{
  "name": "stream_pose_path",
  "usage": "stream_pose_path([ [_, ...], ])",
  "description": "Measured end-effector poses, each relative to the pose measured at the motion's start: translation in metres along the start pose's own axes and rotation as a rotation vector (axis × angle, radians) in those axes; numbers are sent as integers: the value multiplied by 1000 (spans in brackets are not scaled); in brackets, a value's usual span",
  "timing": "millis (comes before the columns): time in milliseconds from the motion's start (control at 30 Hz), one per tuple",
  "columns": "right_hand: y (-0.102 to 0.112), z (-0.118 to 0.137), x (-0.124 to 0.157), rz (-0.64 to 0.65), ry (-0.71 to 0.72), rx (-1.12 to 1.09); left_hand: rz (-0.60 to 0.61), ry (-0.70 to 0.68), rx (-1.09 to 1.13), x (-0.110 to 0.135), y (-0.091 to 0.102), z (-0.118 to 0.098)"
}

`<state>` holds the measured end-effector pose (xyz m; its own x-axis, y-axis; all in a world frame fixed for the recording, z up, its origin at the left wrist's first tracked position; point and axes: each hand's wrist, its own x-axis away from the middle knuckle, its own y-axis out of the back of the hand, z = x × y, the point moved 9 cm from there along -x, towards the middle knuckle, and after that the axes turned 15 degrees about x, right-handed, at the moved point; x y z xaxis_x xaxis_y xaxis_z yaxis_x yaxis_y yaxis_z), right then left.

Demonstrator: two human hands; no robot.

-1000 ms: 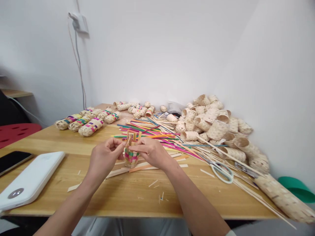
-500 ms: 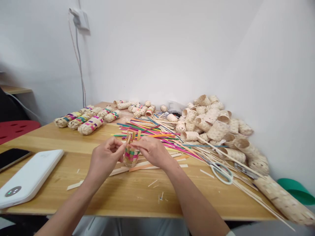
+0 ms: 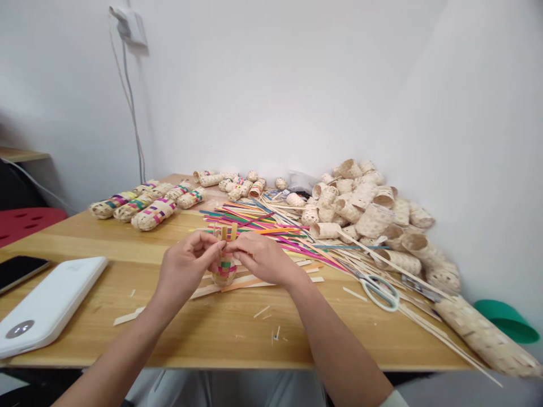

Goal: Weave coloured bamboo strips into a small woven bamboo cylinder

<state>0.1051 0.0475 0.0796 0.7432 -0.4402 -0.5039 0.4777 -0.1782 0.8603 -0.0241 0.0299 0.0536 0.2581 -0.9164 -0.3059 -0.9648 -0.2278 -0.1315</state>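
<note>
A small woven basket (image 3: 224, 270) of pink, green and tan strips is held over the wooden table (image 3: 203, 333) between both hands. My left hand (image 3: 185, 265) pinches its left side near the rim, fingers closed. My right hand (image 3: 259, 257) grips the right side, thumb and fingers pressed on the upright tan strips (image 3: 225, 230) that stick out of the top. A few loose tan strips (image 3: 220, 287) lie on the table under the basket.
A heap of coloured strips (image 3: 263, 223) lies behind the hands. Plain woven tubes (image 3: 369, 212) pile up at the right, striped woven rolls (image 3: 146, 206) at the left. Scissors (image 3: 379, 288) lie to the right. A white power bank (image 3: 46, 305) and a phone (image 3: 17, 268) sit at the left.
Both hands have closed in tighter around the basket's top, covering more of it. The view has shifted slightly downward and left.
</note>
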Motion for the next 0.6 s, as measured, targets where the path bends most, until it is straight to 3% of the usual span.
stream_pose_path([
  [133, -2, -8, -1, -5, -45, -18, 140, 17, 66, -9, -10, 0],
  [267, -3, -13, -2, -67, -45, -50, 22, -55, 89, -18, 12, 4],
  [333, -5, -16, -3, -81, -53, -49, 5, -1, 76, -23, 20, 19],
  [467, -7, -21, -3, -66, -84, -54, 188, 223, 78, -29, 10, 53],
  [600, -6, -24, -2, -43, -110, -102, 402, 309, 160, -25, -13, 59],
])
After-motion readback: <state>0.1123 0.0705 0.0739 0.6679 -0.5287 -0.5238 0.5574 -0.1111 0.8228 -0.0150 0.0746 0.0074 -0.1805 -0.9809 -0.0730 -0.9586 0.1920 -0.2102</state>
